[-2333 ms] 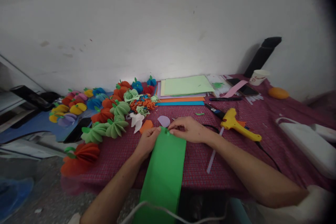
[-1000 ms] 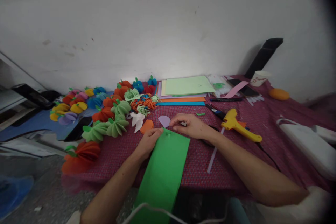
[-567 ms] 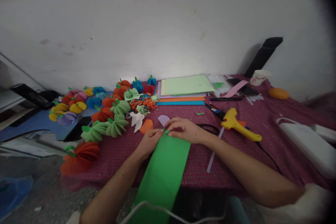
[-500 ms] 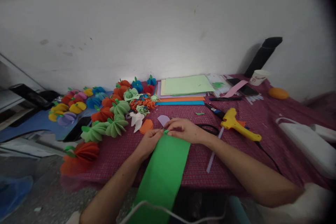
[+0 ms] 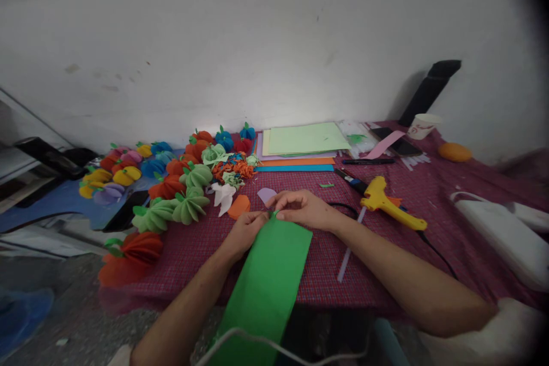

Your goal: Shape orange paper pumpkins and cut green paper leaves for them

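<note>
A long sheet of green paper (image 5: 270, 286) runs from the table down past its front edge toward me. At its far end my left hand (image 5: 249, 229) pinches the paper near the corner. My right hand (image 5: 302, 210) is closed at the same spot, thumb and fingers together on a small bit of green there. Whether that bit is a fold of the sheet or a separate piece I cannot tell. Just beyond the fingers lie a lilac paper piece (image 5: 266, 195) and an orange paper piece (image 5: 239, 206).
Several paper pumpkins (image 5: 189, 205) and crumpled scraps (image 5: 238, 168) cover the left side. Stacked coloured sheets (image 5: 306, 140) lie at the back. To the right are a yellow glue gun (image 5: 392, 206) with a glue stick, a phone (image 5: 397, 143), a paper cup (image 5: 423, 126) and a white device (image 5: 501, 240).
My right hand has shifted slightly and its fingers have drawn up a little around the green bit. The sheet's far edge has turned slightly; my left hand stays nearly in place.
</note>
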Demonstrator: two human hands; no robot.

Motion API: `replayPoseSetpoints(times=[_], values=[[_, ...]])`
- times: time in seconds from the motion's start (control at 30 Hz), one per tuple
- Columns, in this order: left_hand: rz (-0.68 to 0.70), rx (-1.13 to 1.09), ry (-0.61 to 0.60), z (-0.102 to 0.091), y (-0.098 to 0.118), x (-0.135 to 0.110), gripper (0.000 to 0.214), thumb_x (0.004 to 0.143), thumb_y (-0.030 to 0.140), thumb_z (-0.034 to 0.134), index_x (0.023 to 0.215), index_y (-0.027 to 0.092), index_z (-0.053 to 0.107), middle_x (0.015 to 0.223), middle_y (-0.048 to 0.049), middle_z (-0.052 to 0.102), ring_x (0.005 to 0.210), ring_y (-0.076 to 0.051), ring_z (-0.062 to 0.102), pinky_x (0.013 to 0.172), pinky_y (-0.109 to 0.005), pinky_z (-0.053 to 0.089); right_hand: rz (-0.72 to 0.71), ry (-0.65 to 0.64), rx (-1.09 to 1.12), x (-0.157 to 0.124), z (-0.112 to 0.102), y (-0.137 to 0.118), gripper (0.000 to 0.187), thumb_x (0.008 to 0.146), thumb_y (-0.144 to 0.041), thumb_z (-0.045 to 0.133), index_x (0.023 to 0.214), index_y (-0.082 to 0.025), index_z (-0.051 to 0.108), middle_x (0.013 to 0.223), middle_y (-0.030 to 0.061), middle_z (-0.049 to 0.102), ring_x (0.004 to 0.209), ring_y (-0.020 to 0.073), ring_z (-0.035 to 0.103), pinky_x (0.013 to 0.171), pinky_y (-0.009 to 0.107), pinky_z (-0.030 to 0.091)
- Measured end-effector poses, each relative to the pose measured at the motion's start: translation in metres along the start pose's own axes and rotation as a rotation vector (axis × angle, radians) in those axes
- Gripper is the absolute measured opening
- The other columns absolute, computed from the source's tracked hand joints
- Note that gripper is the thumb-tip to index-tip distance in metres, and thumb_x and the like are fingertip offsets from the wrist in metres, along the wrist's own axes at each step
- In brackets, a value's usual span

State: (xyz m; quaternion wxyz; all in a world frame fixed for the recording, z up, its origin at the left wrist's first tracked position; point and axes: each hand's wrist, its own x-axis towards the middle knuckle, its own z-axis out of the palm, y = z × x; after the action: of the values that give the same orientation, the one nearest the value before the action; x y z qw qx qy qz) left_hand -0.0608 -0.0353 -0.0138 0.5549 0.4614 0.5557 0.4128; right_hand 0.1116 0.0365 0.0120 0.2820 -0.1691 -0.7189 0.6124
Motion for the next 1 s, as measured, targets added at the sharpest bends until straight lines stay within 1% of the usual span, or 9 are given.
replayPoseSetpoints(times=[0.13,0.23,0.4,0.7,0.83,0.9,0.97,1.0], values=[[-0.016,-0.007,-0.006,0.0,0.0,0.0,0.04,0.069,0.05,0.057,0.053,0.016,0.042,0.044,0.0082,0.032,0.038,-0.004,0.023,0.038,-0.019,0.018,0.066,0.065,-0.028,0.001,0.001,0.001,0.026,0.071,-0.04,0.063,0.072,-0.015,0.062,0.092,0.0049,0.064,0.082,0.0144,0.057,0.073,0.028,0.043],[-0.021,-0.015,-0.017,0.0,-0.002,0.0,0.041,0.069,0.051,0.057,0.054,0.016,0.044,0.044,0.008,0.034,0.037,-0.004,0.025,0.039,-0.019,0.018,0.105,0.131,-0.065,0.002,0.0,0.005,0.027,0.072,-0.041,0.061,0.074,-0.014,0.064,0.082,0.0033,0.065,0.074,0.0133,0.057,0.069,0.027,0.043],[-0.011,-0.01,-0.029,0.0,-0.003,0.001,0.042,0.071,0.052,0.055,0.055,0.016,0.044,0.045,0.008,0.034,0.038,-0.004,0.024,0.039,-0.019,0.018,0.086,0.254,-0.09,0.004,-0.005,0.009,0.025,0.074,-0.039,0.059,0.076,-0.014,0.064,0.076,0.0026,0.065,0.073,0.0135,0.057,0.071,0.027,0.043],[-0.006,0.003,-0.028,0.0,-0.002,0.001,0.041,0.072,0.052,0.055,0.056,0.016,0.042,0.047,0.0079,0.034,0.039,-0.004,0.024,0.039,-0.018,0.019,0.091,0.286,-0.116,0.006,-0.009,0.013,0.026,0.073,-0.039,0.059,0.076,-0.014,0.065,0.073,0.002,0.065,0.067,0.0125,0.056,0.067,0.026,0.043],[-0.011,0.004,-0.03,0.0,-0.001,0.001,0.041,0.072,0.051,0.055,0.056,0.016,0.043,0.047,0.0079,0.035,0.039,-0.004,0.025,0.04,-0.018,0.019,0.09,0.258,-0.103,0.004,-0.01,0.009,0.028,0.072,-0.041,0.06,0.076,-0.014,0.066,0.075,0.0028,0.066,0.07,0.0137,0.057,0.069,0.027,0.043],[-0.013,0.002,-0.032,0.0,-0.001,0.001,0.04,0.072,0.051,0.054,0.056,0.016,0.043,0.047,0.0079,0.035,0.039,-0.004,0.026,0.04,-0.018,0.019,0.092,0.171,-0.106,0.002,-0.012,0.004,0.029,0.073,-0.043,0.059,0.072,-0.015,0.066,0.078,0.0032,0.067,0.075,0.0149,0.059,0.072,0.027,0.043],[-0.015,0.004,-0.027,0.0,-0.001,0.0,0.04,0.072,0.051,0.055,0.056,0.016,0.043,0.047,0.0079,0.035,0.039,-0.004,0.026,0.04,-0.018,0.019,0.098,0.064,-0.144,0.001,-0.013,0.0,0.036,0.077,-0.046,0.053,0.062,-0.015,0.064,0.08,0.0038,0.067,0.081,0.0159,0.059,0.076,0.027,0.042],[-0.015,0.006,-0.028,0.0,-0.001,0.0,0.04,0.072,0.051,0.055,0.057,0.016,0.044,0.047,0.0078,0.035,0.039,-0.004,0.026,0.04,-0.018,0.02,0.119,0.039,-0.184,0.0,-0.014,0.0,0.04,0.078,-0.047,0.05,0.057,-0.015,0.063,0.079,0.0038,0.067,0.081,0.0158,0.059,0.076,0.026,0.041]])
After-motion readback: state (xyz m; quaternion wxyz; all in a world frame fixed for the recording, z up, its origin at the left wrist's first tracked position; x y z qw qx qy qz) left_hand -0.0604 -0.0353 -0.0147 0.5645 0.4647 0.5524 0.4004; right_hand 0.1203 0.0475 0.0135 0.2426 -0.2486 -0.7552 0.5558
